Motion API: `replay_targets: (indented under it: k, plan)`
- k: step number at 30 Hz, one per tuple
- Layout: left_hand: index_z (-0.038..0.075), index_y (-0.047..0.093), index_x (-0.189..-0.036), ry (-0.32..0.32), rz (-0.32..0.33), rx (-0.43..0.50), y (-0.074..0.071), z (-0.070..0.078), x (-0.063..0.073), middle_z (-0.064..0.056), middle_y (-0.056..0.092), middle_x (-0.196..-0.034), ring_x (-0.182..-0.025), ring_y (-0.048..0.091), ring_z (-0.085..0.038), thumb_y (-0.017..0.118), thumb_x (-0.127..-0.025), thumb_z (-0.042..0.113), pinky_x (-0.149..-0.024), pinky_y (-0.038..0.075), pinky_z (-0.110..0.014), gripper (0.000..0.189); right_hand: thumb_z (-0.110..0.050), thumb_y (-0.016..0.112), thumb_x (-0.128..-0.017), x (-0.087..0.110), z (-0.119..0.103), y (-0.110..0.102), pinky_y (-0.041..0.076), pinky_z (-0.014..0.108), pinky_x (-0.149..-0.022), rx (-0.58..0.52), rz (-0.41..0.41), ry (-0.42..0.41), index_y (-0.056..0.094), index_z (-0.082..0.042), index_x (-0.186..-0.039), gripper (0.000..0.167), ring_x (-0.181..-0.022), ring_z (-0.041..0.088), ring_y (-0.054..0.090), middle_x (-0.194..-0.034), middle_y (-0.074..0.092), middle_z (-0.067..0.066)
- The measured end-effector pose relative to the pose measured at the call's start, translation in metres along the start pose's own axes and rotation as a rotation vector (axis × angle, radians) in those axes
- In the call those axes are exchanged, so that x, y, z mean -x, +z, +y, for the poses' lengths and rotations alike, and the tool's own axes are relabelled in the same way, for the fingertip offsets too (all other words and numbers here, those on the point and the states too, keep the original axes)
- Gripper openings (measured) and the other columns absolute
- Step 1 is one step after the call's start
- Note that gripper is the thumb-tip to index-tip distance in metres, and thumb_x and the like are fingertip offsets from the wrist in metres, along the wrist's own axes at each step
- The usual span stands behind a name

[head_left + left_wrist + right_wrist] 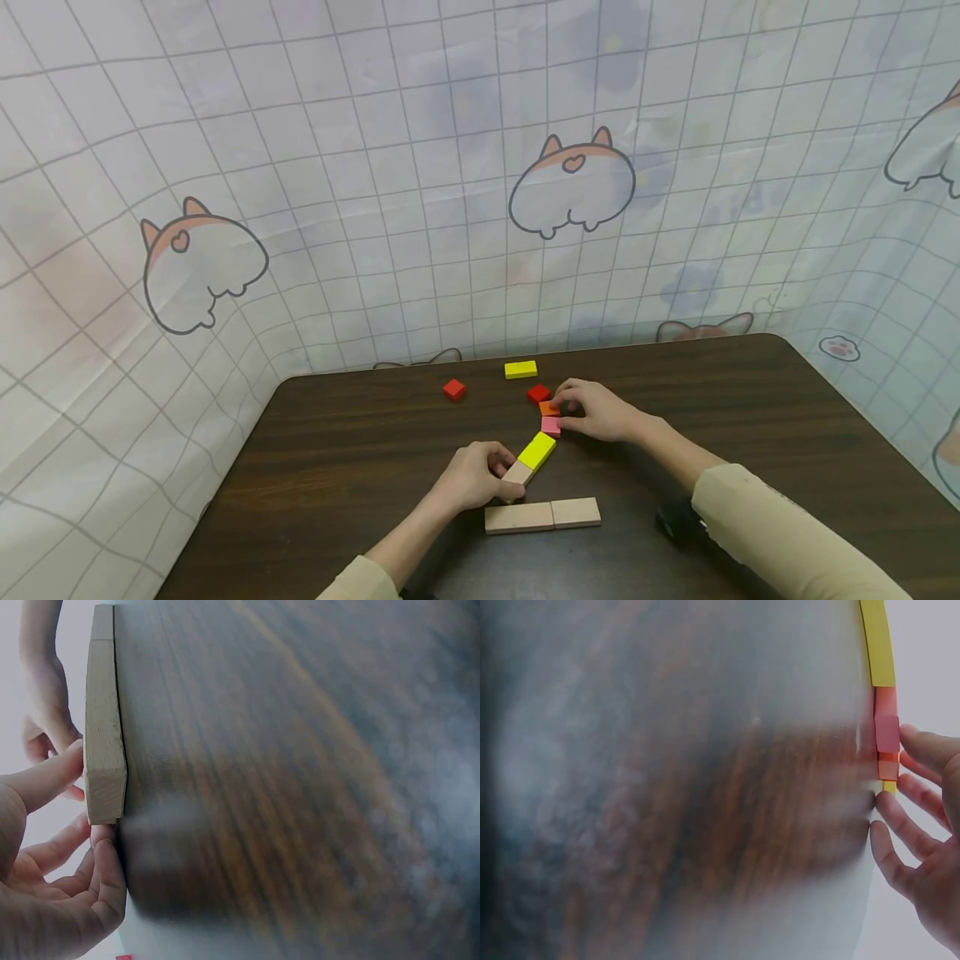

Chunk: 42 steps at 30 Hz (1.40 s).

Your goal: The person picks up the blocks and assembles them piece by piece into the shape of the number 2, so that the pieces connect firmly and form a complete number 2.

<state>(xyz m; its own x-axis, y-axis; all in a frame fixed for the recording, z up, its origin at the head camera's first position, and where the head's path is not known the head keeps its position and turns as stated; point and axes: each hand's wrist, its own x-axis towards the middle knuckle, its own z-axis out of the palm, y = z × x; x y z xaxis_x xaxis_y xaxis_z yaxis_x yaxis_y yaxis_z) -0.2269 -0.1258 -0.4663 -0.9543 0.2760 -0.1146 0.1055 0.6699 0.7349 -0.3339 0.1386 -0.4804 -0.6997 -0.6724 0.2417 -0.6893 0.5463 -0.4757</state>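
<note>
My left hand [474, 477] pinches a plain wooden block [517, 475] between thumb and fingers. A yellow block [537, 451] lies end to end with it, slanting away to the right. Beyond it, a small pink block [551, 427], an orange block [550, 409] and a red block [538, 392] continue the curved row. My right hand [600, 412] has its thumb against the pink block and its index finger at the orange one, the pair between them. In the right wrist view, its other fingers [901, 825] curve loosely beside the row.
Two wooden blocks [517, 517] form a straight row near the front, also seen close up in the left wrist view [103, 720]. A loose red block [454, 389] and a yellow block [521, 369] lie farther back on the dark table [337, 467]. Behind hangs a printed cloth [420, 250].
</note>
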Motion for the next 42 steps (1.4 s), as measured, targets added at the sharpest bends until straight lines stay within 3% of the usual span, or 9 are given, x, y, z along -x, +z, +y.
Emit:
replay_targets:
  k: [8, 18, 24, 29, 37, 42]
  plan:
    - [0.008, 0.073, -0.106, 0.036, -0.016, 0.039, -0.003, -0.005, 0.0, -0.001, 0.061, -0.083, -0.074, 0.055, -0.018, 0.087, -0.083, 0.027, -0.059, 0.044, -0.031, 0.033, -0.018, 0.077, -0.094, 0.001, -0.001, 0.001, 0.055, 0.041, -0.088, -0.017, 0.004, -0.02, 0.072, -0.005, -0.12, 0.029, -0.096, 0.022, 0.063, -0.124, 0.064, 0.009]
    - [0.007, 0.072, -0.114, 0.083, 0.002, 0.035, -0.014, -0.014, -0.012, 0.0, 0.062, -0.086, -0.075, 0.055, -0.016, 0.077, -0.094, 0.031, -0.062, 0.043, -0.03, 0.032, -0.015, 0.073, -0.097, 0.005, -0.004, -0.002, 0.048, 0.053, -0.101, 0.007, -0.025, -0.08, 0.07, -0.001, -0.126, 0.033, -0.12, 0.035, 0.061, -0.131, 0.065, 0.017]
    - [0.005, 0.071, -0.117, 0.094, 0.076, 0.009, -0.021, -0.015, -0.029, -0.002, 0.063, -0.095, -0.083, 0.057, -0.02, 0.075, -0.095, 0.027, -0.07, 0.048, -0.035, 0.031, -0.016, 0.073, -0.097, 0.004, -0.002, -0.002, 0.047, 0.054, -0.102, 0.028, -0.036, -0.077, 0.072, -0.002, -0.125, 0.031, -0.12, 0.037, 0.061, -0.131, 0.065, 0.017]
    - [0.006, 0.071, -0.117, 0.118, 0.152, -0.007, -0.026, -0.015, -0.046, -0.008, 0.066, -0.11, -0.098, 0.061, -0.026, 0.074, -0.096, 0.024, -0.085, 0.052, -0.044, 0.028, -0.016, 0.073, -0.097, 0.004, -0.001, -0.002, 0.046, 0.054, -0.102, 0.024, -0.04, -0.071, 0.072, -0.002, -0.125, 0.031, -0.121, 0.037, 0.061, -0.131, 0.065, 0.018]
    - [0.001, 0.071, -0.119, 0.192, 0.279, -0.057, -0.027, -0.024, -0.081, -0.015, 0.062, -0.12, -0.111, 0.059, -0.035, 0.075, -0.095, 0.014, -0.097, 0.048, -0.051, 0.028, -0.014, 0.073, -0.097, 0.004, -0.002, -0.003, 0.047, 0.054, -0.102, 0.023, -0.05, -0.063, 0.071, -0.001, -0.125, 0.032, -0.121, 0.038, 0.06, -0.132, 0.064, 0.018]
    - [0.001, 0.069, -0.122, 0.214, 0.301, -0.053, -0.029, -0.025, -0.1, -0.017, 0.059, -0.13, -0.119, 0.056, -0.038, 0.073, -0.096, 0.011, -0.102, 0.044, -0.053, 0.028, -0.013, 0.073, -0.097, 0.004, -0.002, -0.004, 0.047, 0.054, -0.102, 0.017, -0.054, -0.055, 0.07, -0.001, -0.126, 0.032, -0.122, 0.038, 0.06, -0.133, 0.064, 0.019]
